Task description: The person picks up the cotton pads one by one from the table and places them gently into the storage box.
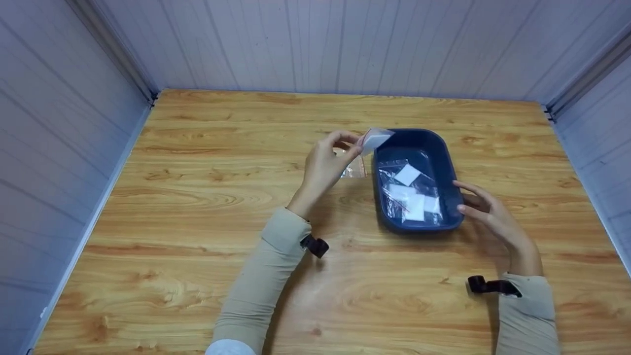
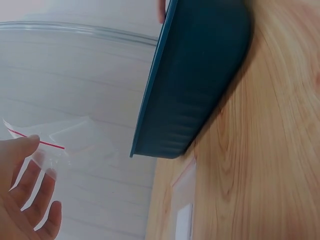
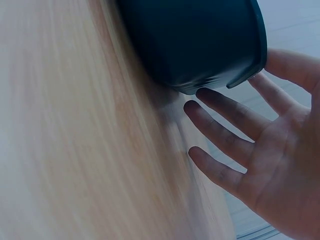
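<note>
Thumb and fingers of my left hand (image 1: 323, 162) pinch a small clear zip bag (image 1: 376, 139) with a red stripe, raised by the upper left rim of a dark blue bin (image 1: 448, 165). A white piece shows inside that bag in the head view. Several similar bags (image 1: 413, 199) with white square pieces lie in the bin. Under my left hand, another zip bag (image 2: 184, 205) with a white piece lies on the table, partly hidden in the head view. My right hand (image 1: 495, 219) touches the bin's right rim with its fingers spread and fairly straight.
The bin stands on a wood-grain table (image 1: 197, 197). Pale panelled walls (image 1: 315, 44) close off the back and both sides. A dark wrist camera (image 1: 315, 245) sits on the left sleeve and another camera (image 1: 485, 285) on the right sleeve.
</note>
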Motion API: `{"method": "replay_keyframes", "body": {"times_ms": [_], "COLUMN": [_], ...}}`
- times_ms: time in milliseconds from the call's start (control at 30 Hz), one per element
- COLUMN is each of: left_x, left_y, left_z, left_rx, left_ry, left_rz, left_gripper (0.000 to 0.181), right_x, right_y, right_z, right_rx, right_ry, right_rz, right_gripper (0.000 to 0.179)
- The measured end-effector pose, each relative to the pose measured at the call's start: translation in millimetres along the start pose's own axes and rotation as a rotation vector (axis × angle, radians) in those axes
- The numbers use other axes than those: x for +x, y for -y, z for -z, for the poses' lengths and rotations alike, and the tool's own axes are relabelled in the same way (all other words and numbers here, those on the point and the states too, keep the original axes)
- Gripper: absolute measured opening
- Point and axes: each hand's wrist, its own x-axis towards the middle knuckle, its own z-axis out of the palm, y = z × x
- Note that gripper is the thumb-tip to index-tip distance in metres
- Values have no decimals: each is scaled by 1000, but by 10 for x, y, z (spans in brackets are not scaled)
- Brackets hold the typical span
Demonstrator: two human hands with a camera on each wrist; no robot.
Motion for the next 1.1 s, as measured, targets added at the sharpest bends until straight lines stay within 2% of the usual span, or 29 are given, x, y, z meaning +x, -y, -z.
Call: {"method": "replay_keyframes", "body": {"times_ms": [433, 833, 1100], "left_x": [-17, -60, -87], "left_y": [-99, -127, -141], "left_z": [-222, -373, -474], "left_rx": [-85, -90, -42], "left_ry": [17, 75, 101], "left_rz": [31, 6, -26], "left_gripper": [15, 17, 17], "right_x": [8, 0, 3], "right_y": [-5, 3, 23], "right_z": [-11, -10, -19], "right_rx": [27, 10, -25], "right_ry": [-16, -9, -17], "right_rz": [3, 8, -48], "right_gripper": [53, 54, 56]}}
